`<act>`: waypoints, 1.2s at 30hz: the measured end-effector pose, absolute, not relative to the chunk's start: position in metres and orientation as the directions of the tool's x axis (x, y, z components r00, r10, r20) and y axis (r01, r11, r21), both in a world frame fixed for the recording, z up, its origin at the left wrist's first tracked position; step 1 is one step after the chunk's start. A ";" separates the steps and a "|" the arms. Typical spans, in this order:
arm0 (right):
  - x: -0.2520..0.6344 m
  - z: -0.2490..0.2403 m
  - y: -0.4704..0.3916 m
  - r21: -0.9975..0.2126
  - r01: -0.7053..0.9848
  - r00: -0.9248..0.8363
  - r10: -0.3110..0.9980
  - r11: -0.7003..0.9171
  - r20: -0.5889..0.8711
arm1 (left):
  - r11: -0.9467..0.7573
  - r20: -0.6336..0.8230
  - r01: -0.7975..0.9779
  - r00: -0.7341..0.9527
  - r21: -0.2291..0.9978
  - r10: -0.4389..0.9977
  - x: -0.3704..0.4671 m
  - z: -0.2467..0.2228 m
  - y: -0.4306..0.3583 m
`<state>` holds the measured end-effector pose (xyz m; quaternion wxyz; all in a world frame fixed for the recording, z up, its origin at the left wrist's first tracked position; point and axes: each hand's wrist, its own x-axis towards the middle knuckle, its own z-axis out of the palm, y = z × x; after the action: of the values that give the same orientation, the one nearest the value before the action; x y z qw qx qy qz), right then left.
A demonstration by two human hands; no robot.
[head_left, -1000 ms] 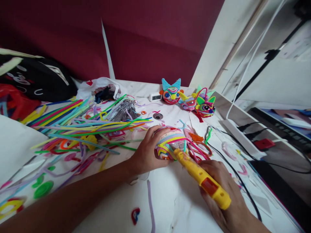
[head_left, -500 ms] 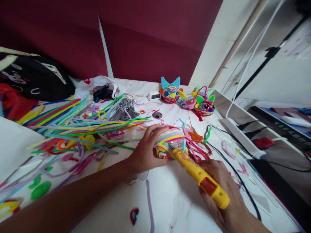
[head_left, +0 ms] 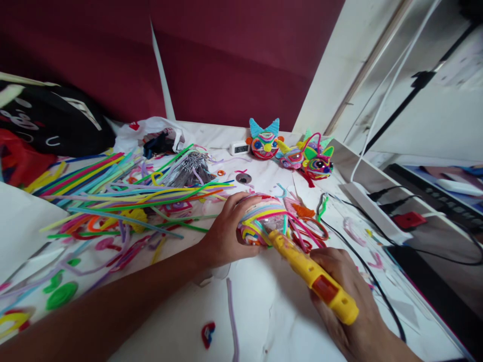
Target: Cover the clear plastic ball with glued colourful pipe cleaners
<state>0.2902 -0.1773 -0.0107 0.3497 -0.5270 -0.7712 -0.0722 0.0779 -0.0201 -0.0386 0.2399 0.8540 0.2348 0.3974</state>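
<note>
My left hand [head_left: 230, 234] is wrapped round the left side of a ball [head_left: 264, 208] covered in coloured pipe-cleaner strips, with a bare shiny patch on the side facing me. In my right hand [head_left: 339, 286] is a yellow hot glue gun [head_left: 317, 274], its nozzle end at the bare patch. Whether the tip touches the ball I cannot tell. Pink pipe cleaners [head_left: 300, 234] stick out to the right of the ball, beside an orange-handled pair of scissors [head_left: 315, 227] that is partly hidden.
Loose pipe cleaners [head_left: 98, 173] cover the left of the table. Finished-looking pipe-cleaner heads [head_left: 264, 143] and a small white digital clock [head_left: 239, 148] stand at the back. A black cable [head_left: 350, 241] runs down the right, near a white power strip [head_left: 377, 213].
The glue gun and my right hand have shifted very slightly right and down. My left hand keeps its hold on the ball.
</note>
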 end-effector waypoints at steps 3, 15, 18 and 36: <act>0.293 -0.012 -0.179 -0.243 0.854 -0.258 0.781 0.459 0.568 | -0.766 0.556 0.211 0.575 0.608 0.600 0.077 -0.036 -0.020; 0.296 -0.015 -0.184 -0.249 0.846 -0.269 0.780 0.472 0.565 | -0.781 0.561 0.222 0.584 0.584 0.587 0.077 -0.039 -0.018; 0.297 -0.016 -0.184 -0.255 0.851 -0.257 0.787 0.460 0.561 | -0.784 0.570 0.220 0.578 0.580 0.584 0.077 -0.038 -0.017; 0.296 -0.017 -0.188 -0.255 0.838 -0.260 0.764 0.482 0.590 | -0.802 0.606 0.214 0.556 0.558 0.570 0.075 -0.043 -0.012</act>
<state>0.2964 -0.1876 -0.0173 0.3377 -0.5059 -0.7919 -0.0544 0.0748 -0.0124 -0.0427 0.2158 0.8551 0.2291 0.4120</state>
